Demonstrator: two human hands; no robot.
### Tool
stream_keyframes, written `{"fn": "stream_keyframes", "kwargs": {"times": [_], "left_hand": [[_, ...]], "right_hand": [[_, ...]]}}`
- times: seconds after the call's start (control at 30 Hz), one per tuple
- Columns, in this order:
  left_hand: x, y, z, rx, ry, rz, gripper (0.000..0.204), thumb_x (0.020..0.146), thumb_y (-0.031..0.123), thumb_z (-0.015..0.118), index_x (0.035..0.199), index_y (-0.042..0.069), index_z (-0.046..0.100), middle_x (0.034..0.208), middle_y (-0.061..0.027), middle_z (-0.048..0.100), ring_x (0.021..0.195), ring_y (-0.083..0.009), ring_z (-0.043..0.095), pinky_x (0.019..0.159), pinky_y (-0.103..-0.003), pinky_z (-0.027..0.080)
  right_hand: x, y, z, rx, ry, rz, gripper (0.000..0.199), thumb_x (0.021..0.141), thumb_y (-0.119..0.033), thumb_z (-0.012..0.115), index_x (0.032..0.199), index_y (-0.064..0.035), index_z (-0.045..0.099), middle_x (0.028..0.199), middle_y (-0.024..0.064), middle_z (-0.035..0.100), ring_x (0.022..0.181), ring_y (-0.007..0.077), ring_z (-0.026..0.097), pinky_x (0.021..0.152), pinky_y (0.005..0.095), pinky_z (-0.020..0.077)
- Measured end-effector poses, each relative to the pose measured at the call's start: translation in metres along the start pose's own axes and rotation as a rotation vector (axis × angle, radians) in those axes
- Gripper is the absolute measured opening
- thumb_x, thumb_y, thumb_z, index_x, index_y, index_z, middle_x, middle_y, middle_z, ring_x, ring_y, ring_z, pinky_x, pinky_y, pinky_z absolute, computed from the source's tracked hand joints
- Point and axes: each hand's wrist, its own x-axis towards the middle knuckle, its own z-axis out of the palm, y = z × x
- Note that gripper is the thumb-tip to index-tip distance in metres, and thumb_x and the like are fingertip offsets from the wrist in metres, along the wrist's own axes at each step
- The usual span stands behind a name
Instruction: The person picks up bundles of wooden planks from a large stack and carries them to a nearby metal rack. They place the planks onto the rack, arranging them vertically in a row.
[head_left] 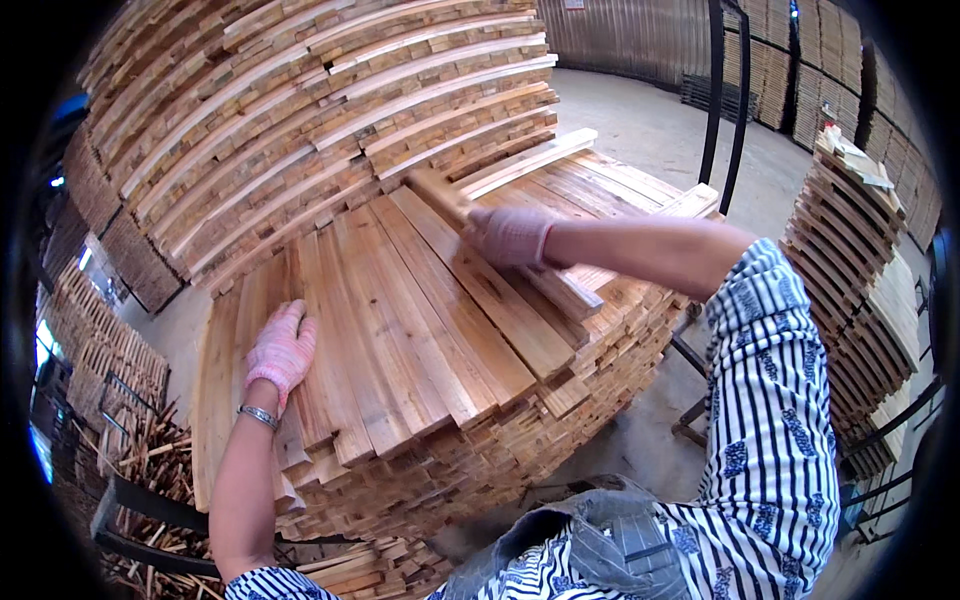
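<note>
Gloves of pale pink knit covered both hands. The right hand [510,236] was closed around a long pale wooden slat [500,245] lying slanted across the top of a tall stack of light brown wooden boards [420,330]. The left hand [283,348] lay open and flat on the top boards near the stack's left edge, a metal bracelet [258,416] at its wrist. Behind rose a higher pile of stacked slats [300,110], with more stacks [850,250] to the right.

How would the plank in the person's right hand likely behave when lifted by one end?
The plank looks stiff: a long, flat, straight board. Probably light, since the right hand alone grips it. Its flat faces should slide over the stack, not roll.
</note>
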Motion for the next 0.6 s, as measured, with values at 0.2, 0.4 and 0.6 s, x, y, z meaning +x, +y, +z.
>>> {"fn": "stream_keyframes", "kwargs": {"times": [0.2,0.4,0.6], "left_hand": [[0.009,-0.008,0.004,-0.078,0.013,0.042,0.05,0.1,0.037,0.043,0.138,0.004,0.049,0.146,-0.0203,0.045,0.138,-0.0317,0.04,0.115,-0.039,0.031],[0.001,-0.004,0.008,-0.087,0.001,0.028,0.051,0.101,0.039,0.042,0.139,0.006,0.049,0.147,-0.0168,0.046,0.138,-0.0303,0.041,0.114,-0.036,0.031],[0.011,-0.005,0.006,-0.158,-0.027,0.066,0.051,0.102,0.04,0.041,0.141,0.007,0.047,0.145,-0.0164,0.048,0.136,-0.0307,0.043,0.112,-0.035,0.032]], "right_hand": [[0.007,-0.014,0.02,-0.09,0.031,-0.112,0.052,0.097,-0.048,0.041,0.119,-0.0056,0.062,0.111,0.0227,0.067,0.1,0.038,0.066,0.093,0.0462,0.0487],[-0.023,0.019,0.027,0.139,0.021,-0.179,0.054,0.094,-0.049,0.043,0.113,-0.0039,0.067,0.112,0.0232,0.067,0.106,0.0381,0.064,0.094,0.0451,0.0487],[-0.024,0.011,0.026,-0.038,0.059,-0.166,0.045,0.095,-0.042,0.047,0.114,-0.0048,0.065,0.103,0.0228,0.068,0.104,0.0412,0.063,0.095,0.0447,0.0479]]}}
